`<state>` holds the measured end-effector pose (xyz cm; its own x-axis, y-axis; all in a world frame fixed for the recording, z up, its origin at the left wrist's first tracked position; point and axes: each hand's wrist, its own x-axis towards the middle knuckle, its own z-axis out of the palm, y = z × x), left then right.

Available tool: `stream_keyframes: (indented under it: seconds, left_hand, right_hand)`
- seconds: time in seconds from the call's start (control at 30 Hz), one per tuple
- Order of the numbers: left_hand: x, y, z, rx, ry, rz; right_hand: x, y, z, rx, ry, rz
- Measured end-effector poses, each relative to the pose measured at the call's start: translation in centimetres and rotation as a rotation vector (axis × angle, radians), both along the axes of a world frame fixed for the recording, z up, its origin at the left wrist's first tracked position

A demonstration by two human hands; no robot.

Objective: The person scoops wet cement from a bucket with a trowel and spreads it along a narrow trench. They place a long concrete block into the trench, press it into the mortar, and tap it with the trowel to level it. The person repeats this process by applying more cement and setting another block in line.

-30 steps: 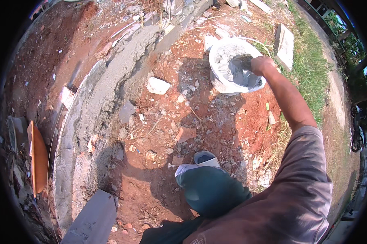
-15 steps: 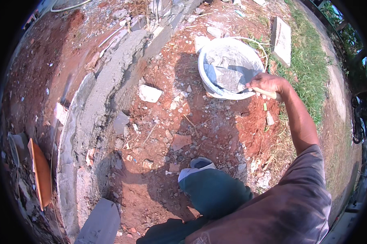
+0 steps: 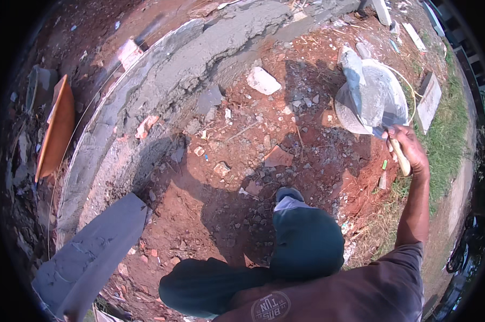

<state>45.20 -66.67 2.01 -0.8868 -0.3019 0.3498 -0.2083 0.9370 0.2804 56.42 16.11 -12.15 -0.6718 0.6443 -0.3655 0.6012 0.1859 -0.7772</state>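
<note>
My right hand (image 3: pixel 409 147) grips the wooden handle (image 3: pixel 401 158) of a trowel, whose blade carries a heap of wet grey mortar (image 3: pixel 368 94) over the white bucket (image 3: pixel 347 115). A grey flat board (image 3: pixel 87 249) slants in from the lower left; a small dark brown shape at its bottom end may be part of my left hand (image 3: pixel 70 313), too hidden to make out its fingers. My legs (image 3: pixel 301 241) are below, one foot on rubble-strewn red soil.
A low wall (image 3: pixel 205 59) with rough wet mortar curves from lower left to top. An orange panel (image 3: pixel 57 129) leans at far left. White rubble (image 3: pixel 263 80) lies on the soil; a slab (image 3: pixel 429 102) and grass (image 3: pixel 446 145) are at right.
My right hand has drawn the trowel up and toward me, loaded with mortar. The view has swung, so the bucket appears farther right and the grey board larger and higher.
</note>
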Motion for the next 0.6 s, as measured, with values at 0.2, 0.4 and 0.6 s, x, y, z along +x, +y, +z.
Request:
stream_keyframes:
  seconds: [0.2, 0.4, 0.6]
  left_hand:
    - [-3.4, -6.3, -2.5, -0.044, 0.059, -0.034]
    - [2.1, -7.5, -2.3, -0.071, 0.127, 0.189]
    - [0.3, -5.8, -3.0, -0.102, 0.23, 0.189]
  right_hand:
    - [-9.2, -10.1, -2.5, -0.186, 0.07, 0.557]
    - [-17.8, -36.3, -14.1, -0.27, 0.283, 1.041]
    - [-13.2, -54.9, -25.1, 0.005, 0.494, 0.953]
